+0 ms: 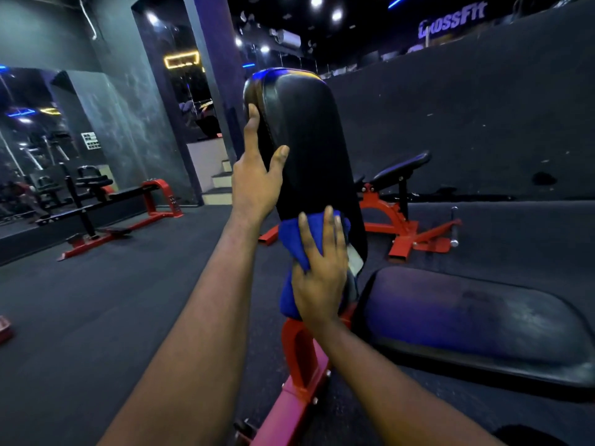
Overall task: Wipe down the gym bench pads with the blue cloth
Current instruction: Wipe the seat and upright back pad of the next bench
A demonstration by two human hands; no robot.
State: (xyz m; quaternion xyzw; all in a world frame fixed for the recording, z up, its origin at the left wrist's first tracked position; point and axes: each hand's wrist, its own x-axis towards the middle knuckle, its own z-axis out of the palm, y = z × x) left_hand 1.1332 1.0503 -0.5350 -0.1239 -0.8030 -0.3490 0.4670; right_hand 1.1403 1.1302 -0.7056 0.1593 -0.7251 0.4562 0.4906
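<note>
Gym: red-framed benches (388, 217), black rubber floor (128, 300), wall mirror (29, 149), CrossFit sign (454, 20).

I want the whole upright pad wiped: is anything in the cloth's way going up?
Only the left hand, resting on the left edge of the upright black vinyl back pad, above the blue cloth that the right hand presses against its lower end.

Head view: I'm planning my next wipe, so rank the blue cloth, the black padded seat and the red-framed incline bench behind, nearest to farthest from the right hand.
1. Blue cloth, pressed under the right hand.
2. Black padded seat, just to its right.
3. Red-framed incline bench, farther back on the right.
</note>
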